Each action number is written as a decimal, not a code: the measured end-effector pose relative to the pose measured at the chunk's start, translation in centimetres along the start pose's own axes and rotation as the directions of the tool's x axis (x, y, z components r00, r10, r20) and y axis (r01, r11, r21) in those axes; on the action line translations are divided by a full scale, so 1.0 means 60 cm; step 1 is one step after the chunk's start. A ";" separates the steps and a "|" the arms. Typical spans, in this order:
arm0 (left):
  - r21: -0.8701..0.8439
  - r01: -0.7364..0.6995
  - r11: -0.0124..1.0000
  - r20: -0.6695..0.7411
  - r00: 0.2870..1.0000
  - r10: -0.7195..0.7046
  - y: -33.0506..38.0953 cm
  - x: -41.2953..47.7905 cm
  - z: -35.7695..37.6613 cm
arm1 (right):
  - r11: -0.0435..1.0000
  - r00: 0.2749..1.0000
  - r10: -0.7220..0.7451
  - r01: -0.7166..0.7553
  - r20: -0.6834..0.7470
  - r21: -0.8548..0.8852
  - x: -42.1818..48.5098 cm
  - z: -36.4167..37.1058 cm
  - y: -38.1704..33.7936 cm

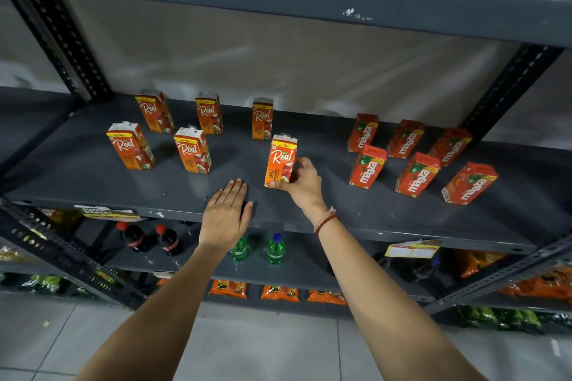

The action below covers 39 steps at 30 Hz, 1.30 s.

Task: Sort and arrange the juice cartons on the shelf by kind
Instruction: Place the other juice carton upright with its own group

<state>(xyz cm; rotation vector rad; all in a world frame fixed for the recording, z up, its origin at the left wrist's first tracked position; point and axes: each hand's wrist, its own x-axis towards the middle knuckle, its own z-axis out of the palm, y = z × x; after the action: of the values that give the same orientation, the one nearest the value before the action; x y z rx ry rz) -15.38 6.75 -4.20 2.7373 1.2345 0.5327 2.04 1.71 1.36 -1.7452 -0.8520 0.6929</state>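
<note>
Placement step: right hand [301, 181] grips the Real apple carton [280, 161]; left hand [227, 213] rests flat, empty; next, likely aligning it with the front row.

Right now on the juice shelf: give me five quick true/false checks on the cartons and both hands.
1. The right hand grips a Real carton. True.
2. The left hand holds a carton. False: it lies flat on the shelf, empty.
3. The Maaza cartons stand to the right of the Real ones. True.
4. The gripped carton lies on its side. False: it stands upright.
5. Six Maaza cartons are on the shelf. False: seven.
</note>
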 end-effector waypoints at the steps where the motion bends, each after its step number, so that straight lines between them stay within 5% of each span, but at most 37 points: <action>1: -0.001 0.002 1.000 0.003 1.000 -0.002 0.000 -0.001 0.000 | 1.000 1.000 -0.023 0.023 -0.009 -0.017 0.005 0.005 -0.004; 9: -0.024 0.028 0.999 0.020 0.999 -0.027 -0.005 0.001 -0.003 | 0.976 0.991 -0.133 0.137 0.035 -0.167 0.031 0.067 -0.015; 39: -0.042 -0.001 0.999 -0.020 1.000 0.000 0.002 0.000 -0.008 | 0.937 0.978 -0.140 0.181 0.156 -0.297 0.062 0.082 0.022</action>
<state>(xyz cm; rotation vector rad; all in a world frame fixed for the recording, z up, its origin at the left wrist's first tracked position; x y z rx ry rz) -15.44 6.62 -3.74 2.7045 1.2128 0.5804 0.62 7.08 -1.59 -1.8938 -1.2363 0.5934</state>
